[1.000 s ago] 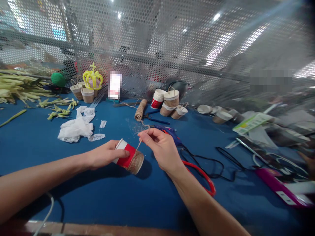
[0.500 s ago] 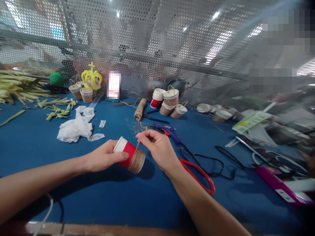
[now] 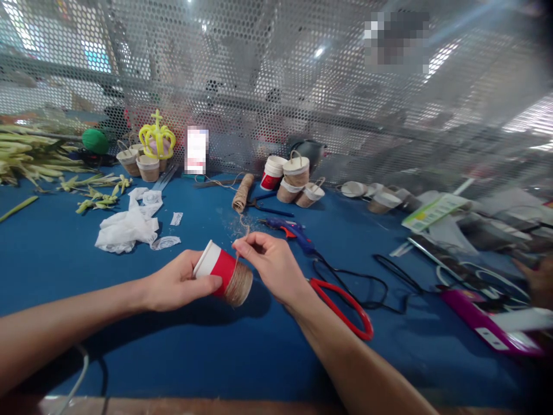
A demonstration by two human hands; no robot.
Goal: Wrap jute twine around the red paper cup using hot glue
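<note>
My left hand [image 3: 184,282] is closed round a red and white paper cup [image 3: 220,267], which lies tilted with its rim to the left. Brown twine [image 3: 239,286] is wound in tight rows over the cup's base end. Between thumb and fingertips, my right hand [image 3: 270,259] pinches the free strand of this twine, just above the wound part. From there the strand runs back toward a twine roll [image 3: 243,193] lying on the blue table. Close behind my right hand is a blue glue gun [image 3: 291,230] with a red trigger.
Twine-covered cups [image 3: 296,178] stand at the back beside stacked paper cups [image 3: 273,173]. Red-handled scissors [image 3: 345,311], black cables and a purple power strip [image 3: 488,325] lie to the right. Crumpled white paper [image 3: 127,229] and a yellow crown [image 3: 156,138] are left. Another person's hand [image 3: 533,276] shows far right.
The view has shifted slightly. My right hand has moved a little left and down with the twine strand, nearer the cup's red band. The left hand keeps its hold on the cup.
</note>
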